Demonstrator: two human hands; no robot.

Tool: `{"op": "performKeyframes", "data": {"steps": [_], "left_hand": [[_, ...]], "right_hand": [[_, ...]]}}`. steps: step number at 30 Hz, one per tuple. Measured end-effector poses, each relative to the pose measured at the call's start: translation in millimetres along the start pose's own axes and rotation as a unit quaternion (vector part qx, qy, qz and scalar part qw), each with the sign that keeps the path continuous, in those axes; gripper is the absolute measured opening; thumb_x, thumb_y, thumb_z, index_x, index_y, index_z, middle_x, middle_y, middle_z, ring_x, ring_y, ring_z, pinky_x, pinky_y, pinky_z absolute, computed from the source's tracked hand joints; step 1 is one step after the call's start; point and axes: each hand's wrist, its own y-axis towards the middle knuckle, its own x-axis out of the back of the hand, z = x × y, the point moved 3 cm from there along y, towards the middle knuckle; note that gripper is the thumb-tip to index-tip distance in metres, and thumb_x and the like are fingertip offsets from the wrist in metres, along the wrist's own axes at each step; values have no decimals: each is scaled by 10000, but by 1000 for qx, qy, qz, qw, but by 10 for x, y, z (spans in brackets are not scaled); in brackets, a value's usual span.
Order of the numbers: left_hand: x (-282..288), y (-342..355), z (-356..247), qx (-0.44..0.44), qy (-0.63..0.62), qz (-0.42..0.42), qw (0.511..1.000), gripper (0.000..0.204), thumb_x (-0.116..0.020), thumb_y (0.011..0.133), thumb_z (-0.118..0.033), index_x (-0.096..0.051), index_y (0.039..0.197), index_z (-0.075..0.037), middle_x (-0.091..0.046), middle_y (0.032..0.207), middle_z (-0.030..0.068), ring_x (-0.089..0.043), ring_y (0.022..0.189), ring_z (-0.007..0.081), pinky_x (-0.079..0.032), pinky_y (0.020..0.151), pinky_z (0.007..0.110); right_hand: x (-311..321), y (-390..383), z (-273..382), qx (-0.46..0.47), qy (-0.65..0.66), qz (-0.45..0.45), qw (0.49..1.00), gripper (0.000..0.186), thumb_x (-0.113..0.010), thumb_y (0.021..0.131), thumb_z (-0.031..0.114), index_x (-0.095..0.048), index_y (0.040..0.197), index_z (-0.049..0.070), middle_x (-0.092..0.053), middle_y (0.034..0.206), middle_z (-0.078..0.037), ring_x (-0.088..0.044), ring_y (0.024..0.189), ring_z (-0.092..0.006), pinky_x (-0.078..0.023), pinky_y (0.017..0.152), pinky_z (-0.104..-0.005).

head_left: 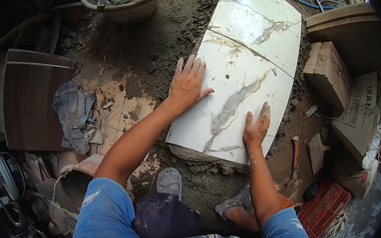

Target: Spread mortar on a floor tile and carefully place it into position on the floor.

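A: Where to start?

B: Start with the left hand [189, 83]. Read as released, with fingers spread, laid across the left edge of the near tile [233, 92], with the thumb on the face.

A: And across from there?

B: Find the right hand [256, 132] on the near right portion of the same tile. Read as released too, with fingers directed toward the far side.

A: How to identify the tile?

B: Look to the centre of the scene for a white face with grey and gold veining, marked with dirt. Note the grey mortar [194, 155] exposed beneath the near edge. Follow the narrow joint to the far tile [254, 14], veined alike.

A: What to log on the left?

B: Log the crumpled denim cloth [74, 114] beside the dark brown panels [37, 104]. Add the bucket [134, 14] on the far left, with grey contents.

A: And on the right?

B: Log the thick block [333, 77], then, nearer, the printed carton [359, 114]. Continue to the orange-handled tool [295, 155] and the flat board [315, 154] just right of it, possibly a float; hard to confirm in dim light. Finish with the red slatted item [322, 211], near right.
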Motion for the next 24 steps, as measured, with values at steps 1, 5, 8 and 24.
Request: {"op": "performKeyframes", "data": {"steps": [1,5,8,24], "left_hand": [[-9,160,42,-5,2,-3,1000,829,-609,871,-580,-464,1420,25,-428,1500,185,-285,1459,345,-130,1209,542],[-62,763,183,8,63,16,998,864,-457,930,-649,-395,1470,22,-356,1560,156,-196,1500,306,-29,1220,529],[47,1211,324,76,118,41,989,855,-426,946,-641,-358,1494,12,-289,1597,138,-132,1519,279,8,1220,523],[-231,1161,181,-72,147,11,986,967,-350,937,-704,-285,1501,78,-287,1586,198,-202,1502,278,-82,1240,422]], "right_hand": [[3,-2,1,9,4,-4,1000,688,-598,952,305,-327,1473,-54,-402,1487,-259,-355,1396,-430,-299,1138,-502],[12,-10,50,15,4,-8,1000,706,-615,942,323,-333,1467,-56,-420,1475,-252,-367,1384,-440,-304,1133,-508],[4,-24,16,24,5,-14,1000,710,-620,939,325,-334,1467,-53,-420,1477,-246,-369,1384,-441,-313,1127,-510],[1157,827,1713,96,747,-42,657,454,-540,1018,315,-383,650,101,-347,612,8,-328,569,-122,-257,508,-283]]}}
